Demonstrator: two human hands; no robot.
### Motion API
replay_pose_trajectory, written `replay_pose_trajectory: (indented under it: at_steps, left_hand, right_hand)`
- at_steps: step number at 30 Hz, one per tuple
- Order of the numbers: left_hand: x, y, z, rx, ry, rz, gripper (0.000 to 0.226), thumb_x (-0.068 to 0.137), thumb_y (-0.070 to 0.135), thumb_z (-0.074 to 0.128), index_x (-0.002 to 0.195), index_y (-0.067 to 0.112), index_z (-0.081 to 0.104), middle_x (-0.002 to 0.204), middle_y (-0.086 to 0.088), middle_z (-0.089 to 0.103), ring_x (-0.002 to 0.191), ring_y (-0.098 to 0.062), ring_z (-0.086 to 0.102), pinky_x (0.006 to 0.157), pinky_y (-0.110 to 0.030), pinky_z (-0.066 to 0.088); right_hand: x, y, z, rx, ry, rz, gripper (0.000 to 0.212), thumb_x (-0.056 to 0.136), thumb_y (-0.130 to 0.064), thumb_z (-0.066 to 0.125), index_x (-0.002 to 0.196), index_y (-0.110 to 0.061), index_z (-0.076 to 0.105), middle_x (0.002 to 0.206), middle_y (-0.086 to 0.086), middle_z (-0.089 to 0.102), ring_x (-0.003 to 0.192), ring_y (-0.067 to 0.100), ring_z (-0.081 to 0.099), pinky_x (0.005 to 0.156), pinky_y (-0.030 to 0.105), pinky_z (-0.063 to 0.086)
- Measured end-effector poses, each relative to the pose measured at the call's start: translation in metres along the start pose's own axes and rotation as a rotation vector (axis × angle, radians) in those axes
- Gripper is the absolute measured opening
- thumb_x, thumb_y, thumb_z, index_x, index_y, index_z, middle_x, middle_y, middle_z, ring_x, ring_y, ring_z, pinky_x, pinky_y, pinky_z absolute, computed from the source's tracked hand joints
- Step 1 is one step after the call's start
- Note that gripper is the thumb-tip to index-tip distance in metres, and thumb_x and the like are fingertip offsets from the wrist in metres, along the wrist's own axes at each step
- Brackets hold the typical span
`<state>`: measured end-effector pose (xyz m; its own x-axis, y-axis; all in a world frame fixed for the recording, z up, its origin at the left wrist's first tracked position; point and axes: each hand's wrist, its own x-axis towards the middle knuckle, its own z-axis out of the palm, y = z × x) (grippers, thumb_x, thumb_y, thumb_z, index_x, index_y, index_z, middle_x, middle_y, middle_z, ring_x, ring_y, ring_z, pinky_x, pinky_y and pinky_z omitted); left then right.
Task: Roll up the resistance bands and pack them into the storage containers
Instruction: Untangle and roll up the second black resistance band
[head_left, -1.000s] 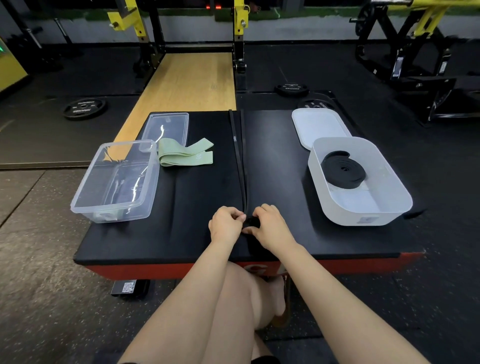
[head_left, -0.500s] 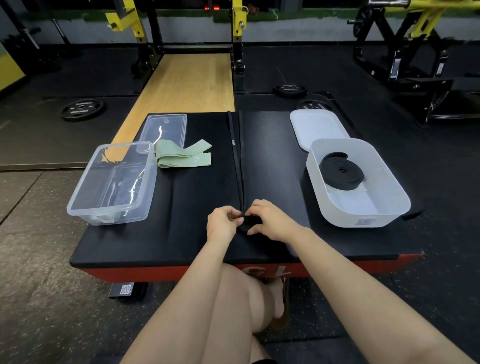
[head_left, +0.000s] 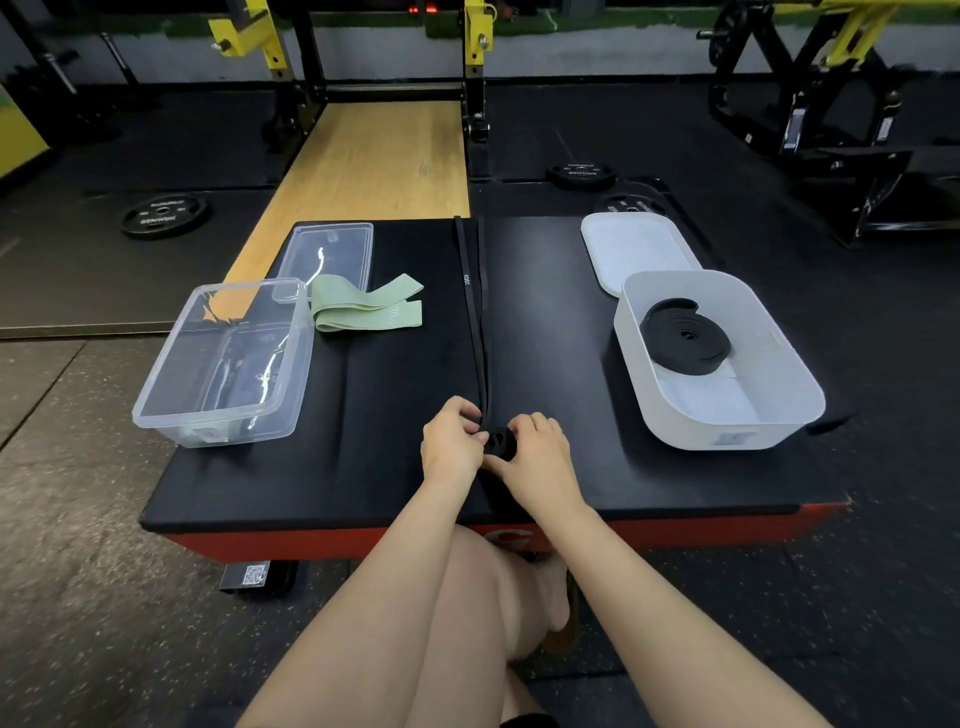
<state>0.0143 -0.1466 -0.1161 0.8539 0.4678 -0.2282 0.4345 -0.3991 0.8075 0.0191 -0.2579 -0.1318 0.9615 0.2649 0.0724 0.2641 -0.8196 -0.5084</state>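
While both hands' grip, left hand (head_left: 451, 441) & right hand (head_left: 537, 451), pinches small coil (head_left: 500, 441), any slack → black band (head_left: 475, 312) beyond grip unrolls.

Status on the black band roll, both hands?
Left hand and right hand both pinching the small coil. Black band mostly unrolled, lying straight up the table. Path ahead clear.

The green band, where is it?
The green band lies folded on the black table, left of the long black band, between the clear box and its lid.
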Motion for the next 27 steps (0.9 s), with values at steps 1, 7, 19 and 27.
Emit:
replay_pose_trajectory:
  at_steps: [1, 7, 19, 27]
  left_hand:
    - [0.0, -0.001, 0.0, -0.02, 0.0, -0.005, 0.03, 0.084, 0.004, 0.065, 0.111, 0.015, 0.059, 0.088, 0.003, 0.063, 0.093, -0.016, 0.06, 0.079, -0.024, 0.046]
    - [0.002, -0.006, -0.002, -0.003, -0.036, 0.0, 0.028, 0.085, 0.007, 0.067, 0.112, 0.012, 0.067, 0.106, -0.004, 0.068, 0.093, -0.013, 0.062, 0.083, -0.019, 0.045]
    - [0.002, -0.009, -0.01, 0.049, -0.025, -0.009, 0.017, 0.084, 0.016, 0.07, 0.1, 0.01, 0.069, 0.091, -0.001, 0.066, 0.083, -0.011, 0.057, 0.074, -0.021, 0.042]
    - [0.001, -0.004, -0.006, 0.055, -0.021, -0.007, 0.031, 0.082, 0.006, 0.069, 0.112, 0.011, 0.065, 0.104, -0.004, 0.067, 0.089, -0.013, 0.059, 0.082, -0.02, 0.044]
  right_hand:
    - [0.002, -0.001, 0.0, 0.017, 0.01, 0.007, 0.048, 0.083, -0.044, 0.064, 0.114, -0.009, 0.054, 0.114, 0.002, 0.052, 0.109, 0.019, 0.042, 0.094, 0.027, 0.033]
    - [0.007, 0.0, -0.003, 0.084, -0.043, -0.049, 0.038, 0.083, -0.035, 0.069, 0.104, -0.006, 0.057, 0.101, 0.0, 0.047, 0.099, 0.017, 0.041, 0.084, 0.024, 0.035]
    - [0.028, 0.01, -0.027, 0.061, -0.349, -0.2, 0.057, 0.08, -0.024, 0.074, 0.131, -0.008, 0.054, 0.112, 0.004, 0.051, 0.108, 0.02, 0.047, 0.088, 0.018, 0.033]
    - [0.044, 0.007, -0.038, -0.012, -0.481, -0.282, 0.057, 0.079, -0.02, 0.075, 0.132, -0.01, 0.055, 0.114, 0.005, 0.051, 0.107, 0.021, 0.05, 0.092, 0.026, 0.039]
